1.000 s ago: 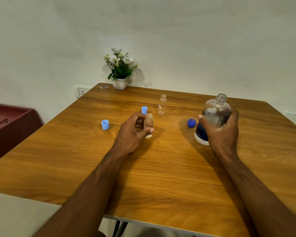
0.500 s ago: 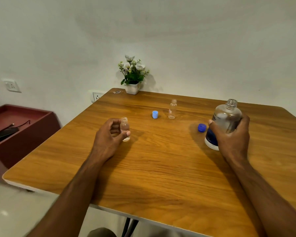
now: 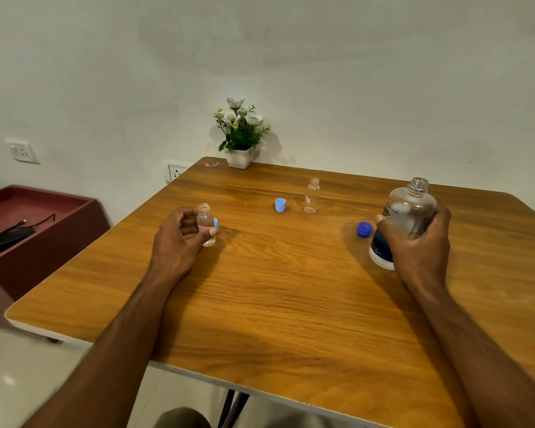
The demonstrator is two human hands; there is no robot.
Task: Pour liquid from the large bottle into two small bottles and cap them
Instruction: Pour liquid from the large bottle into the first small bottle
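My left hand (image 3: 179,242) holds a small clear bottle (image 3: 205,222), uncapped, upright on the wooden table (image 3: 275,288) at the left. A light blue cap (image 3: 216,224) peeks out just behind that bottle. My right hand (image 3: 420,245) grips the large clear bottle (image 3: 410,208) with a dark blue label, open-necked and leaning slightly. Its dark blue cap (image 3: 364,229) lies on the table just left of it. A second small bottle (image 3: 312,195) stands uncapped farther back, with another light blue cap (image 3: 280,205) to its left.
A white pot of flowers (image 3: 241,137) stands at the table's far edge against the wall. A dark red cabinet (image 3: 37,230) with a cable and a device on it sits to the left, below table height. Wall sockets (image 3: 176,172) are behind the table.
My left hand has slid the small bottle leftward, up to the light blue cap at the left. The view has shifted left. My right hand still holds the large bottle.
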